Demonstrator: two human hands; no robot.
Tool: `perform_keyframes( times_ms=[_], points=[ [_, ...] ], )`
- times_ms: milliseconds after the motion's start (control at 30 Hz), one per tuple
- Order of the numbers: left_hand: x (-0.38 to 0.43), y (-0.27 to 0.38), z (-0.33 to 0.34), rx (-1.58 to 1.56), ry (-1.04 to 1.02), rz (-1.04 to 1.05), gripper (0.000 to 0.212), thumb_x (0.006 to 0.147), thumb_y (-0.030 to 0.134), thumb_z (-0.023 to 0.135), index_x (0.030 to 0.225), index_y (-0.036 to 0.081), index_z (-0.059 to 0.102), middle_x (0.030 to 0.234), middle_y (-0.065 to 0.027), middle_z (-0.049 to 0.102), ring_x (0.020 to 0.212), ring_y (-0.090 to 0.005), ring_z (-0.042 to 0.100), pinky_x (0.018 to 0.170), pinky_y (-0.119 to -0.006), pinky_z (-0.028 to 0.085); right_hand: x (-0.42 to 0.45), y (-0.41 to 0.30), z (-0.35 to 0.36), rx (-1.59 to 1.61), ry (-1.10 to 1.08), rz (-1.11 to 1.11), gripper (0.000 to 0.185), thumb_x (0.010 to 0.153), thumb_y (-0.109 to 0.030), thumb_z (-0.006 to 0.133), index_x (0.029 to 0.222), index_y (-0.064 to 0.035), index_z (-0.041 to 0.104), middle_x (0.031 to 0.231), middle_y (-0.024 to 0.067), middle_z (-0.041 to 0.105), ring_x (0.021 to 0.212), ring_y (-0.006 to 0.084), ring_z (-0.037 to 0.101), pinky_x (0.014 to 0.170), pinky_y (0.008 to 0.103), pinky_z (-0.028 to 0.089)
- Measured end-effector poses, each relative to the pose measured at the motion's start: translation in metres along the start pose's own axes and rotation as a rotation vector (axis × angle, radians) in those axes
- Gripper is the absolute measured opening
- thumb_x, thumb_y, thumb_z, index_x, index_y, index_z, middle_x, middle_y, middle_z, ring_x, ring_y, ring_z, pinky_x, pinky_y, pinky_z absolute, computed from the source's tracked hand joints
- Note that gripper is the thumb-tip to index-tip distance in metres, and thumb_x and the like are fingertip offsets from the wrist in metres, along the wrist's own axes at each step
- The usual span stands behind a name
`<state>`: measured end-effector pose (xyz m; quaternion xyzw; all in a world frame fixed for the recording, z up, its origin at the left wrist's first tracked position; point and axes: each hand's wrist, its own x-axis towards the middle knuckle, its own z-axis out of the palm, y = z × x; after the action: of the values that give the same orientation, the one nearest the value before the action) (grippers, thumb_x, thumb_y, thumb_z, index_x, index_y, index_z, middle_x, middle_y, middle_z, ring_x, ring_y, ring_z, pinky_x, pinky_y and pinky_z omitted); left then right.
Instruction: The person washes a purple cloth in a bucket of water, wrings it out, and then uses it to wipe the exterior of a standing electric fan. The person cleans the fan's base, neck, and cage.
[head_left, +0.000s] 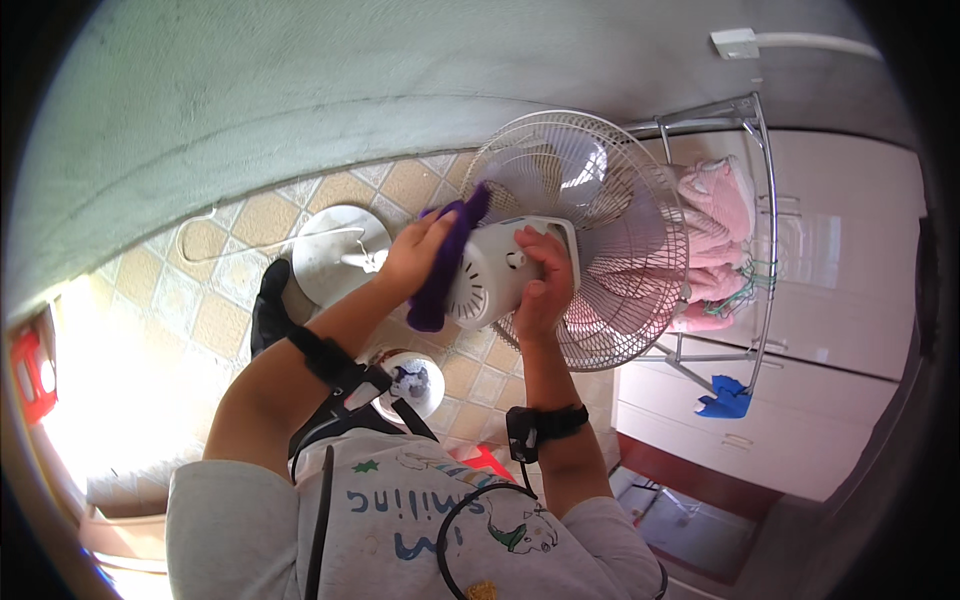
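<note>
A standing electric fan is before me, its wire-guarded head facing away from me to the right. My left hand holds a purple cloth against the rear end of the white motor housing, beside its vent slots. On the housing's right part rests my right hand, fingers and thumb spread around the small knob. The fan's round white base stands on the tiled floor to the left, with a white cord. Most of the pole is hidden by my left arm.
Below my arms stands a white bucket with suds and something dark in it. A metal rack with pink clothes, green hangers and a blue cloth is at the right, before white cabinets. The wall runs behind the fan.
</note>
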<state>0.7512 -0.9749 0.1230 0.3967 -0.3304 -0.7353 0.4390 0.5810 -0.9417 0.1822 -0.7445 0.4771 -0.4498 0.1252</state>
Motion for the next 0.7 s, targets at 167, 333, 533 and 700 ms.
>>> perform_keyframes(
  times_ms=[167, 333, 533, 700],
  points=[
    [0.022, 0.01, -0.024, -0.032, -0.204, -0.127, 0.042, 0.096, 0.036, 0.047, 0.117, 0.001, 0.058, 0.095, -0.0007, 0.063, 0.079, -0.007, 0.056, 0.075, -0.02, 0.045, 0.011, -0.02, -0.021, -0.152, 0.015, -0.07, 0.025, 0.08, -0.026, 0.063, 0.091, -0.0042, 0.06, 0.101, 0.0137, 0.062, 0.092, 0.0328, 0.058, 0.086, 0.0418, 0.044],
    [0.042, 0.095, 0.027, 0.209, -0.567, 0.246, 0.039, 0.096, 0.029, 0.045, 0.124, 0.002, 0.053, 0.12, -0.008, 0.053, 0.106, -0.0164, 0.05, 0.094, -0.029, 0.038, -0.002, -0.04, -0.043, -0.477, 0.251, 0.078, 0.021, 0.072, -0.008, 0.069, 0.092, -0.0065, 0.062, 0.101, 0.0118, 0.058, 0.089, 0.0289, 0.055, 0.076, 0.0387, 0.045],
    [0.054, 0.12, 0.077, 0.886, -0.987, 0.597, 0.046, 0.079, 0.024, 0.067, 0.118, 0.003, 0.053, 0.114, -0.0161, 0.051, 0.108, -0.0321, 0.05, 0.094, -0.038, 0.039, -0.009, -0.045, -0.041, -0.396, 0.311, 0.382, 0.03, 0.071, -0.001, 0.066, 0.1, -0.004, 0.059, 0.107, 0.0123, 0.055, 0.094, 0.0279, 0.054, 0.076, 0.034, 0.047],
    [0.056, 0.119, 0.085, 1.174, -1.063, 0.571, 0.055, 0.075, 0.042, 0.069, 0.111, 0.003, 0.056, 0.104, -0.0149, 0.06, 0.101, -0.0308, 0.055, 0.088, -0.04, 0.041, -0.012, -0.046, -0.029, -0.326, 0.455, 0.544, 0.031, 0.07, 0.0, 0.066, 0.1, -0.0043, 0.059, 0.108, 0.0121, 0.055, 0.095, 0.0281, 0.054, 0.078, 0.0353, 0.046]
  ],
)
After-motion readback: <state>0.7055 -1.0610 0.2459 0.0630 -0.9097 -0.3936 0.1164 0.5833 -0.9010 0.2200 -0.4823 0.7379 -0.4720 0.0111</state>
